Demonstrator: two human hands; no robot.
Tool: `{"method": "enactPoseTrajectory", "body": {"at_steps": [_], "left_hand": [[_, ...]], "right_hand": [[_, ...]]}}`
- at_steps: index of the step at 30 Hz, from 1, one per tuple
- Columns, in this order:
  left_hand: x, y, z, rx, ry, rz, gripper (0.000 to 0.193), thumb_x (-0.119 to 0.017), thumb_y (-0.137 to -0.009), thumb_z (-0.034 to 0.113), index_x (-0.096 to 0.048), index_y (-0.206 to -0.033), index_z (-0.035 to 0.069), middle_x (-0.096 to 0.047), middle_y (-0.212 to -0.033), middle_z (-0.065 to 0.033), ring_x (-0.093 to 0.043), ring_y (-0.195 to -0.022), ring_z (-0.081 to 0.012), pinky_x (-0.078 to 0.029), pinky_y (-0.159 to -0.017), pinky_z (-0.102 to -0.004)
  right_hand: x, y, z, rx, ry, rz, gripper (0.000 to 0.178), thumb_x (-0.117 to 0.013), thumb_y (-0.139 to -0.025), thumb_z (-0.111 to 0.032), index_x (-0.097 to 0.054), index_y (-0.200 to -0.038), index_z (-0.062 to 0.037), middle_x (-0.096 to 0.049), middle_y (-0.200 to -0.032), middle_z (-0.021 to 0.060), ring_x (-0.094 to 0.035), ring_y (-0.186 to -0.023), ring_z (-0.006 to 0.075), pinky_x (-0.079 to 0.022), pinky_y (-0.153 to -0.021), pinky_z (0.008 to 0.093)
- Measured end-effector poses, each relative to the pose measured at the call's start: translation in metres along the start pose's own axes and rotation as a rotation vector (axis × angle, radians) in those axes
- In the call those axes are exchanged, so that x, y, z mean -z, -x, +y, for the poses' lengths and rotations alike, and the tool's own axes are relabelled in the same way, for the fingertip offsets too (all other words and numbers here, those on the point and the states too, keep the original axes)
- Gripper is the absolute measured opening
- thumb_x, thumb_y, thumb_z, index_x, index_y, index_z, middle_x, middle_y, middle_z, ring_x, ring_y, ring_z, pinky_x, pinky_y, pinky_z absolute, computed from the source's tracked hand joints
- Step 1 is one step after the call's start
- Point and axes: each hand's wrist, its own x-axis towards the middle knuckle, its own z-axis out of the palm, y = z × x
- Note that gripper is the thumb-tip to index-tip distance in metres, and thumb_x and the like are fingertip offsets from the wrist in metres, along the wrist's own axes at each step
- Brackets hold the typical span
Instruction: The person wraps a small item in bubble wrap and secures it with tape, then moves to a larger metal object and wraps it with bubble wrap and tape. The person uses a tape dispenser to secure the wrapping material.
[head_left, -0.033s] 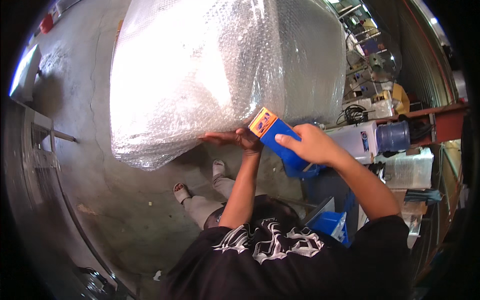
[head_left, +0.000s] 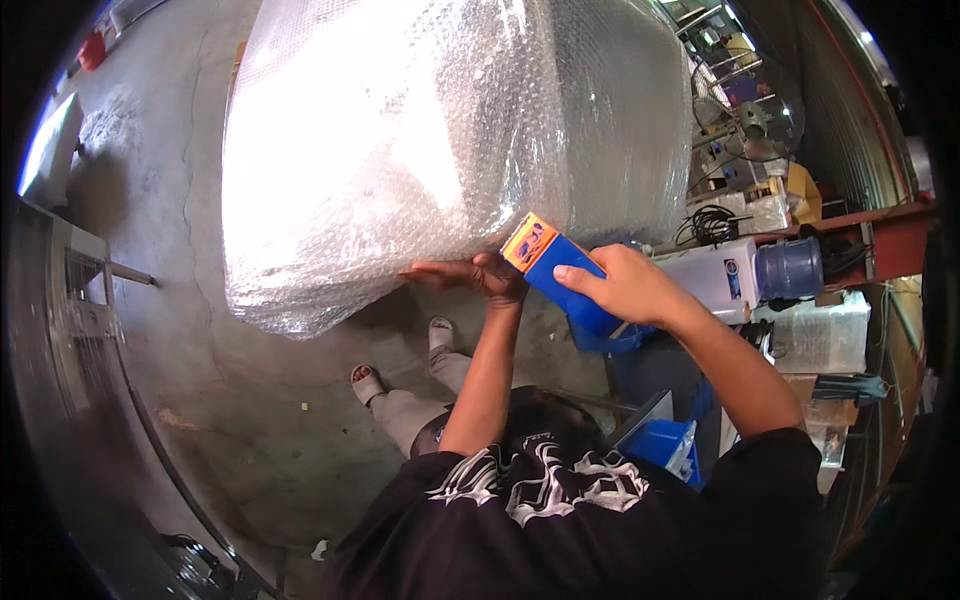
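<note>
A big block wrapped in bubble wrap and clear film [head_left: 400,150] fills the upper middle of the view. Against its near lower edge lies my left hand [head_left: 485,278], palm up, fingers stretched out and thumb apart. My right hand [head_left: 625,285] grips a blue box-shaped hand tool with an orange end [head_left: 565,270], thumb along its top. The orange end points up and left, close to the wrapped block and just beside my left hand. What lies under the tool, and the fingers beneath it, are hidden.
At the right stand a white water dispenser [head_left: 705,280] with a blue bottle [head_left: 788,270], coiled black cable [head_left: 712,225] and a fan [head_left: 755,120]. Blue bins [head_left: 660,440] sit beside my right elbow. A metal-framed cart or machine [head_left: 80,300] runs along the left, over concrete floor.
Almost nothing differs; the view has shifted slightly, while both hands and the blue tool keep their places at the wrapped block.
</note>
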Motion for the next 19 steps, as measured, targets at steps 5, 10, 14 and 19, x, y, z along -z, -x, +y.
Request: {"method": "enactPoseTrajectory", "body": {"at_steps": [5,10,14,19], "left_hand": [[-0.018,0.003,-0.011,-0.372,-1.123,0.155,0.097,-0.034,-0.1,0.069,-0.007,-0.155,-0.006,-0.008,-0.16,-0.0283,-0.013,-0.147,-0.0421,-0.014,-0.118,-0.0508],[-0.038,0.004,-0.015,-1.015,-2.421,0.417,0.102,-0.03,-0.1,0.07,0.006,-0.157,-0.007,0.006,-0.162,-0.034,0.0,-0.15,-0.0491,-0.004,-0.12,-0.0577],[-0.043,0.009,0.003,-1.028,-2.568,0.324,0.105,-0.028,-0.099,0.072,0.015,-0.157,-0.005,0.012,-0.163,-0.034,0.011,-0.153,-0.0477,0.005,-0.121,-0.0593],[-0.065,0.03,0.0,-0.776,-2.637,0.519,0.099,-0.038,-0.101,0.067,0.004,-0.161,0.0,0.006,-0.164,-0.0334,0.005,-0.154,-0.0452,0.001,-0.121,-0.0615]], "right_hand": [[-0.007,0.002,0.022,0.06,-0.017,0.075,0.063,-0.062,-0.09,-0.058,-0.072,-0.097,0.0038,-0.068,-0.074,0.0232,-0.07,-0.072,0.036,-0.053,-0.073,0.0443],[-0.016,0.002,0.04,0.092,-0.061,0.132,0.061,-0.063,-0.089,-0.056,-0.071,-0.104,0.0026,-0.071,-0.084,0.0266,-0.07,-0.085,0.0436,-0.054,-0.081,0.0481],[-0.023,0.014,0.044,0.108,-0.089,0.202,0.057,-0.064,-0.09,-0.052,-0.069,-0.112,0.0008,-0.071,-0.099,0.0283,-0.068,-0.098,0.0448,-0.053,-0.088,0.049],[-0.053,0.006,0.075,0.108,-0.131,0.295,0.059,-0.066,-0.09,-0.053,-0.066,-0.126,-0.0061,-0.07,-0.11,0.027,-0.067,-0.105,0.0443,-0.052,-0.092,0.0501]]}}
